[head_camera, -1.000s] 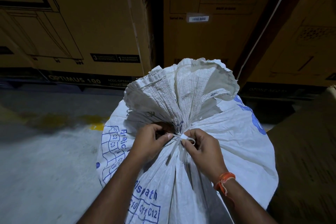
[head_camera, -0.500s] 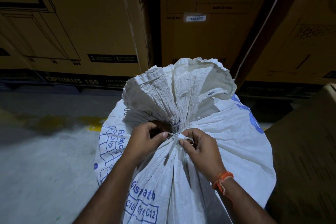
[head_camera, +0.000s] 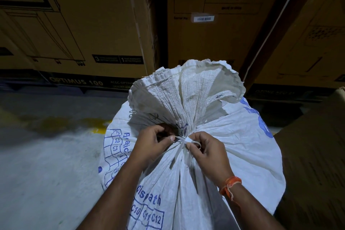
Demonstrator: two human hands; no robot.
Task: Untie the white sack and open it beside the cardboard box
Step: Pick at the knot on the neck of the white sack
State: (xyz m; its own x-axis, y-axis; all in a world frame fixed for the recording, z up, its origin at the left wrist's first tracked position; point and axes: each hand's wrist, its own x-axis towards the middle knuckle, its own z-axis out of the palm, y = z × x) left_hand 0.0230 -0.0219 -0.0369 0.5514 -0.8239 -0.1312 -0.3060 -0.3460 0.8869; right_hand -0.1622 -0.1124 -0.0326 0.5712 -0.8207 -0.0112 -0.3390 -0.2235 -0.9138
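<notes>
A full white woven sack [head_camera: 233,151] with blue print stands upright in front of me, its neck gathered and bound by a white plastic tie [head_camera: 183,140]. The loose mouth [head_camera: 186,89] fans out above the knot. My left hand [head_camera: 153,145] has curled fingers at the left of the knot, thumb tip pressing on the tie strand. My right hand [head_camera: 209,153] pinches the tie's loop at the right of the knot. A brown cardboard box [head_camera: 313,164] stands against the sack's right side.
Tall printed cartons [head_camera: 89,24] line the back, resting on dark pallets. Grey concrete floor [head_camera: 46,164] with a yellow painted mark [head_camera: 97,127] lies to the left of the sack. An orange thread band circles my right wrist.
Both hands stay at the knot; the fingers have shifted slightly on the tie. The view has tilted a little, the sack stays tied.
</notes>
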